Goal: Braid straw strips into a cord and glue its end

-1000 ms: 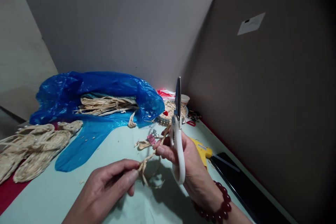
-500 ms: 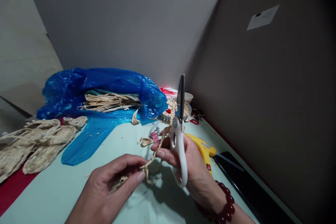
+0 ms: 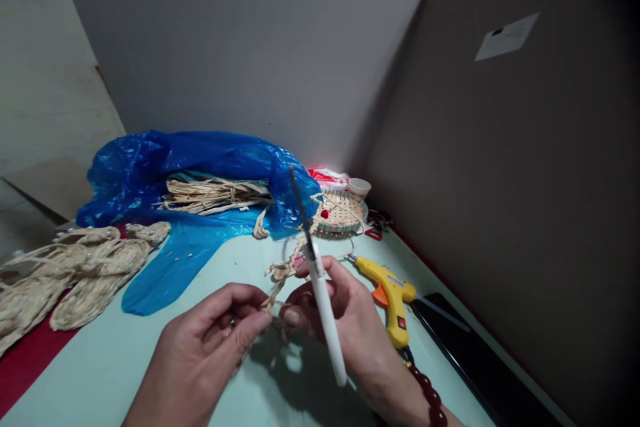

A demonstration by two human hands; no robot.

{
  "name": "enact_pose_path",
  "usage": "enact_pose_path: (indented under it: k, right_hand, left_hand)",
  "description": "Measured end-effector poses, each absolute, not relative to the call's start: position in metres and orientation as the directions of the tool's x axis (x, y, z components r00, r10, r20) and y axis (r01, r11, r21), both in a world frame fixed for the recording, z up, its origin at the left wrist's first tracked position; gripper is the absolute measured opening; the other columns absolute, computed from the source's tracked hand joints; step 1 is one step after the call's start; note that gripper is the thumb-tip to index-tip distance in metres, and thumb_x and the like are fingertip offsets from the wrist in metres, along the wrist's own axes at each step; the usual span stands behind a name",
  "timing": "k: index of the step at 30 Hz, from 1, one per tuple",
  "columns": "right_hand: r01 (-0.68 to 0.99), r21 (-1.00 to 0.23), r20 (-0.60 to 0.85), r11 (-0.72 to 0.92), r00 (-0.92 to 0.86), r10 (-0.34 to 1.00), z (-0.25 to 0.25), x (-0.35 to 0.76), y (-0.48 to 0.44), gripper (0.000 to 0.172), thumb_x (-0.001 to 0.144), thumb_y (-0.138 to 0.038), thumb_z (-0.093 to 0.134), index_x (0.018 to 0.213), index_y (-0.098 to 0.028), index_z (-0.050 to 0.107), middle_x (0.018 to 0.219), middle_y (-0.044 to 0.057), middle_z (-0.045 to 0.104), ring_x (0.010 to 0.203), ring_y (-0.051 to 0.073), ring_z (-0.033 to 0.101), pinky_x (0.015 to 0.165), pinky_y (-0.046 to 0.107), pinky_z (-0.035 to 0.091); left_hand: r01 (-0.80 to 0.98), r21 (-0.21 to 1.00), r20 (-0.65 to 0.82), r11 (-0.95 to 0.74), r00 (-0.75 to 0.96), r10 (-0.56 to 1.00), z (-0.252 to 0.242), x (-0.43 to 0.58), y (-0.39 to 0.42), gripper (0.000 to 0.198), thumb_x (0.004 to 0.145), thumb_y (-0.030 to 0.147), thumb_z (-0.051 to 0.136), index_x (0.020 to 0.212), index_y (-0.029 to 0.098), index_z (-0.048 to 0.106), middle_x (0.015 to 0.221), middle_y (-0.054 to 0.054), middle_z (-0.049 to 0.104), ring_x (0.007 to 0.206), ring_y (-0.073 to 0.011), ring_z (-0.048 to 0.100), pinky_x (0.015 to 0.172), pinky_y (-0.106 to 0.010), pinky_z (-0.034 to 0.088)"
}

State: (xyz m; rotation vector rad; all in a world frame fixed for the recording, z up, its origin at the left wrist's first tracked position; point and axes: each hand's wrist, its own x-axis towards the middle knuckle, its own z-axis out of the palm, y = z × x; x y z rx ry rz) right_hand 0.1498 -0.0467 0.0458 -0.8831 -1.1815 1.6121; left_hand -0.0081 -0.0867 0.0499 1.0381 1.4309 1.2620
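Note:
My left hand (image 3: 215, 340) pinches a pale braided straw cord (image 3: 274, 295) between thumb and forefinger. From there the braid runs up and away toward the round basket. My right hand (image 3: 345, 313) keeps a pair of white-handled scissors (image 3: 320, 300) hooked on its fingers, blades pointing up and seen edge-on. Its thumb and fingertips meet close to the cord's loose strands, just right of my left thumb; whether they grip a strand I cannot tell. A pink clip (image 3: 299, 260) lies behind the cord, partly covered.
A blue plastic bag (image 3: 220, 147) with straw bundles (image 3: 215, 193) lies at the back. Woven straw soles (image 3: 100, 273) are on the left. A woven basket (image 3: 345, 210), a yellow glue gun (image 3: 395, 290) and a black flat object (image 3: 470, 353) stand to the right, near the grey partition (image 3: 500, 180).
The scissors have turned edge-on and tipped left with my right hand. Its fingertips have left the upper braid and come down nearer my left thumb. The braid now hangs further left.

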Motion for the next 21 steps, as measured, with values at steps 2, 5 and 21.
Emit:
enact_pose_path:
  k: [2, 5, 21]
  right_hand:
    - [-0.284, -0.954, -0.01, -0.092, -0.278, 0.961, 0.049, 0.154, -0.045, 0.051, 0.054, -0.022, 0.09, 0.091, -0.018, 0.056, 0.063, -0.005, 0.066, 0.054, 0.007, 0.055, 0.053, 0.017, 0.045]
    - [-0.326, -0.943, 0.008, -0.069, -0.229, 0.973, 0.051, 0.158, -0.042, 0.049, 0.057, -0.022, 0.089, 0.094, -0.02, 0.057, 0.068, -0.003, 0.07, 0.059, 0.009, 0.062, 0.057, 0.017, 0.049]
    - [-0.259, -0.962, -0.004, -0.083, -0.295, 0.956, 0.047, 0.15, -0.047, 0.053, 0.056, -0.024, 0.089, 0.095, -0.021, 0.053, 0.06, -0.009, 0.057, 0.055, 0.008, 0.048, 0.054, 0.019, 0.041]
  left_hand:
    - [-0.025, 0.986, -0.168, 0.167, -0.214, 0.962, 0.049, -0.008, -0.087, 0.038, 0.058, 0.052, 0.081, 0.079, 0.022, 0.07, 0.057, 0.005, 0.061, 0.05, -0.0102, 0.045, 0.045, -0.018, 0.037]
    - [-0.035, 0.978, -0.208, 0.205, -0.203, 0.957, 0.045, -0.01, -0.088, 0.043, 0.057, 0.054, 0.081, 0.083, 0.021, 0.071, 0.061, 0.003, 0.063, 0.051, -0.0101, 0.045, 0.046, -0.018, 0.037]
    - [0.036, 0.989, -0.132, 0.141, -0.183, 0.974, 0.053, -0.004, -0.092, 0.023, 0.062, 0.044, 0.078, 0.071, 0.024, 0.071, 0.055, 0.005, 0.063, 0.049, -0.0108, 0.047, 0.045, -0.019, 0.037]
